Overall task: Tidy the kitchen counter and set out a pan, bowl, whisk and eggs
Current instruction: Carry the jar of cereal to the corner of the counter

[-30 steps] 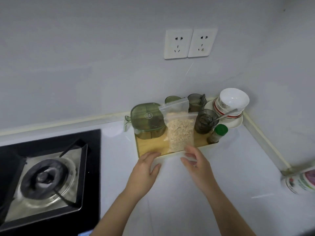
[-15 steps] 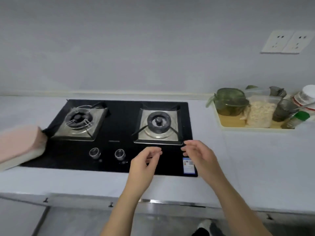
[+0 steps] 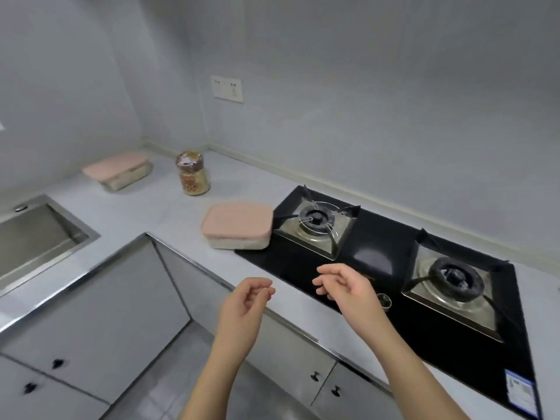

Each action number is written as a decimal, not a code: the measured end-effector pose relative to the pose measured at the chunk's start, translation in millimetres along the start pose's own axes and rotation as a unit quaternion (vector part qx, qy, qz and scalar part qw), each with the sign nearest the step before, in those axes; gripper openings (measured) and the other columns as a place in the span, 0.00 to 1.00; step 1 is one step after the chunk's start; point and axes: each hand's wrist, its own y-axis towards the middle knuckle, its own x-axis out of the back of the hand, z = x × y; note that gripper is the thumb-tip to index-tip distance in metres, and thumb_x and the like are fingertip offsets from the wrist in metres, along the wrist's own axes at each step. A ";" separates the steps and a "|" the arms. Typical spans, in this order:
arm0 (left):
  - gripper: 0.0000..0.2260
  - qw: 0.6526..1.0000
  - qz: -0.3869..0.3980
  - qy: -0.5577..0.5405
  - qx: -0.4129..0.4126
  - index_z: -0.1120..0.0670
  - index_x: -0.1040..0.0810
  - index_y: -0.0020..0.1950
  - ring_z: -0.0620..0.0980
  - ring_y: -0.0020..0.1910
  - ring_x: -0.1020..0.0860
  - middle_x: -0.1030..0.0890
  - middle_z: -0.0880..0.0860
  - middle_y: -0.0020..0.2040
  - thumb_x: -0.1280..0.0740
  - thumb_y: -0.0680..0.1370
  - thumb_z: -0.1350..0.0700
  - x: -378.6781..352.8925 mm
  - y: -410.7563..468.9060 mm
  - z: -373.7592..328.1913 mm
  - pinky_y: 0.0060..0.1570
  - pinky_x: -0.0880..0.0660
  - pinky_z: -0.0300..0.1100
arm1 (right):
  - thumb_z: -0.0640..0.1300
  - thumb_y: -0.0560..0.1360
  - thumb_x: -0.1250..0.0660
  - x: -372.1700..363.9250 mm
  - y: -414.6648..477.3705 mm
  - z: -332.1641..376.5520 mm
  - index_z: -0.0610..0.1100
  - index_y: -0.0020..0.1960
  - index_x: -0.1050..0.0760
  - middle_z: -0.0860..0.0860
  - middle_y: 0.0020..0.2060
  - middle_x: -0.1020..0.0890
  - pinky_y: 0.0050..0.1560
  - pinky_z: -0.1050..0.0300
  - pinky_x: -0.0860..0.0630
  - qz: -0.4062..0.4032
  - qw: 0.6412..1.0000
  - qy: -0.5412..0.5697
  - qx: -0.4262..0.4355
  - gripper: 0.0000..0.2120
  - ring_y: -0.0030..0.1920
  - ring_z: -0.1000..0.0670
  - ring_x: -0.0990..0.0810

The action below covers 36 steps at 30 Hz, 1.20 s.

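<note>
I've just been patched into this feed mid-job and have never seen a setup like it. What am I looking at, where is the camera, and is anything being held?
There is no machine here: a person works with two bare hands. The single picture comes from a wide-angle camera worn on their head, looking forward and down, so the arms enter from the bottom edge.

The left hand and right hand hang above the front of the counter, fingers loosely curled. Neither holds anything.

On the counter sit a pink-lidded box right beside the two-burner hob, a second pink-lidded box in the far corner, and a jar between them. A steel sink is at the far left.

None of the things to be set out shows in this view.
</note>
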 end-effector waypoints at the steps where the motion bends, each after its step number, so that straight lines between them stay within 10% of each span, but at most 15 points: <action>1: 0.09 1.000 -0.010 -0.001 0.008 0.49 0.20 0.48 0.44 0.46 0.19 0.16 0.49 0.44 0.36 0.78 0.62 11.2 5.9 3.1 0.44 0.26 0.30 | 0.39 0.79 0.38 -12.9 9.9 1.0 0.50 0.53 0.22 0.53 0.45 0.16 0.48 0.62 0.23 0.011 1.000 -0.006 0.000 0.09 0.45 0.56 0.17; 18: 0.09 0.989 -0.129 0.076 0.007 0.48 0.20 0.49 0.41 0.48 0.19 0.16 0.47 0.46 0.34 0.78 0.62 237.7 267.5 52.3 0.51 0.24 0.41 | 0.38 0.77 0.34 -243.6 310.1 50.1 0.51 0.50 0.23 0.51 0.45 0.16 0.47 0.63 0.26 0.132 0.990 -0.039 0.017 0.08 0.46 0.52 0.18; 24: 0.17 0.994 -0.031 0.104 0.017 0.46 0.26 0.60 0.39 0.60 0.26 0.23 0.43 0.60 0.28 0.74 0.57 287.8 372.7 80.3 0.58 0.24 0.46 | 0.36 0.73 0.31 -299.4 405.6 52.2 0.47 0.60 0.27 0.48 0.53 0.21 0.45 0.63 0.26 0.146 0.985 -0.083 -0.044 0.17 0.43 0.54 0.23; 29: 0.32 0.995 0.041 0.089 0.029 0.46 0.37 0.70 0.45 0.68 0.32 0.31 0.45 0.69 0.25 0.71 0.57 309.8 498.0 101.6 0.63 0.31 0.45 | 0.38 0.72 0.27 -342.6 473.8 49.1 0.47 0.74 0.41 0.51 0.62 0.31 0.54 0.61 0.30 0.126 0.982 -0.115 -0.082 0.36 0.61 0.50 0.29; 36: 0.49 0.961 0.252 0.114 0.026 0.49 0.49 0.78 0.37 0.70 0.37 0.36 0.42 0.72 0.21 0.66 0.56 297.7 643.8 127.3 0.66 0.37 0.37 | 0.33 0.66 0.23 -390.6 562.1 32.2 0.46 0.74 0.44 0.56 0.62 0.30 0.42 0.79 0.30 0.136 0.978 -0.089 -0.130 0.44 0.62 0.55 0.31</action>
